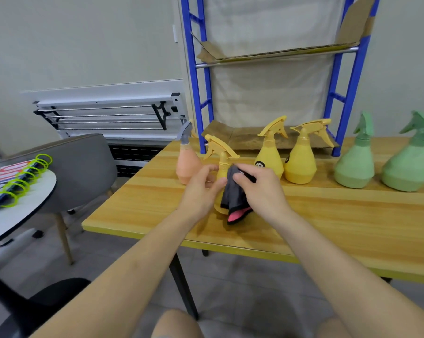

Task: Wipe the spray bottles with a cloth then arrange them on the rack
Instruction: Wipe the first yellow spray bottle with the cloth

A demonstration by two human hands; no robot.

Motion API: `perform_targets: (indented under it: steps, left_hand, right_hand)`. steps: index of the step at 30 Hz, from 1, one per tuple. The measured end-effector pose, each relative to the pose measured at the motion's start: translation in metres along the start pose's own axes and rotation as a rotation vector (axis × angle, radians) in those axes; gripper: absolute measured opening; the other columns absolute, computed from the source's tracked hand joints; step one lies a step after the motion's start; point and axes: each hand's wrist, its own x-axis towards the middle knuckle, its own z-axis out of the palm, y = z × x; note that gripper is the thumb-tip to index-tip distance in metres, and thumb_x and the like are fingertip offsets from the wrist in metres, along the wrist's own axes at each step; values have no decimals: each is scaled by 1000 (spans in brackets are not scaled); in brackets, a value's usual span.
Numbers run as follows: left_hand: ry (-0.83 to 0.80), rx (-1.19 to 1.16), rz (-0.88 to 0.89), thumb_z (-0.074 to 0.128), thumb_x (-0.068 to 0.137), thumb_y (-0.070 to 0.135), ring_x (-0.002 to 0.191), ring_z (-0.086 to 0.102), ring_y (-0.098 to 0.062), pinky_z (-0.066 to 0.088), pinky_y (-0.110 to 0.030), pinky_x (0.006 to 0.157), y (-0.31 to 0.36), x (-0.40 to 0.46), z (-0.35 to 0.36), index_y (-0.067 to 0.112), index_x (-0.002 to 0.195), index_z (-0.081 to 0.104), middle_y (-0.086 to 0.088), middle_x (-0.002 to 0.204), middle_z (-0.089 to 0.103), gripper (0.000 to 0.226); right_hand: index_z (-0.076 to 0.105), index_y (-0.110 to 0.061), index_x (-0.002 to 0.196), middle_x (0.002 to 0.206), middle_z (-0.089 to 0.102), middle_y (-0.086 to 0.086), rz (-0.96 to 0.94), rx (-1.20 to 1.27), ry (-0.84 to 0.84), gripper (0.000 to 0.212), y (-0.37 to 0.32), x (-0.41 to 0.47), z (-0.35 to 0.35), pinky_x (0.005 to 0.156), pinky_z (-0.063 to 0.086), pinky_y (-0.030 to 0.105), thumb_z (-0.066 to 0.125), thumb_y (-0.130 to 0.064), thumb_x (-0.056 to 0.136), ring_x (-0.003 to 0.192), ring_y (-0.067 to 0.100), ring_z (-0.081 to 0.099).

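At the worktop (pixel 303 215) edge, left hand (pixel 201 189) fingers clasp the bottle (pixel 222 164), steadying it; right hand (pixel 262 189) fingers clamp the cloth (pixel 233 191) against it for wiping.

- Both forearms are showing bare from wrist to elbow, with no sleeve reaching into view.
- The left hand (pixel 201 191) and the right hand (pixel 262 189) are wearing no gloves, rings or watch.
- Two bare knees are showing at the bottom edge.
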Motion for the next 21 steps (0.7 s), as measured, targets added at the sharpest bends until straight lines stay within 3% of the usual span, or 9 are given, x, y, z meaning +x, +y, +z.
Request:
perform_targets:
  steps: [2,5,8,13,18,21]
  left_hand:
    - [-36,30,3,57,104,31,105,58,-11,49,-20,88,3,-1,-3,22,143,51,0,119,61,41]
    - [-60,56,1,54,105,30,114,56,-14,47,-34,105,3,-1,-7,23,148,49,-3,128,58,44]
    - [-77,75,-6,53,106,31,119,54,-13,45,-36,109,3,-2,-10,21,151,47,1,130,58,46]
    - [-58,-18,-44,55,104,36,98,59,-3,52,-24,82,14,-5,-12,33,140,47,11,110,58,37]
    - [-49,7,-45,57,104,29,95,55,-1,46,-26,80,17,-1,-10,32,136,48,14,104,55,34]
    - [-72,10,-45,54,106,25,99,56,1,45,-22,81,15,-1,-10,31,138,48,15,106,56,34]
  right_hand:
    - [76,-18,116,102,75,-7,-22,35,5,23,-5,4,0,87,56,38,61,-16,98,95,16,67]
    - [67,-22,134,122,67,-15,-2,-10,-45,36,3,-3,0,94,48,23,63,-18,99,109,4,60]
    - [64,-20,139,135,67,-8,35,-105,-97,41,18,-10,-3,103,46,25,65,-18,99,123,10,60]
    - [64,-19,139,137,67,-3,93,-159,-104,41,26,-15,-4,105,44,28,66,-20,98,129,17,58]
    - [68,-19,135,131,70,-5,65,-102,-51,36,5,-4,-2,101,50,31,63,-21,100,120,14,62]
    - [66,-19,136,129,69,-5,11,-68,-31,36,-5,1,-3,92,47,24,61,-20,101,112,9,59]
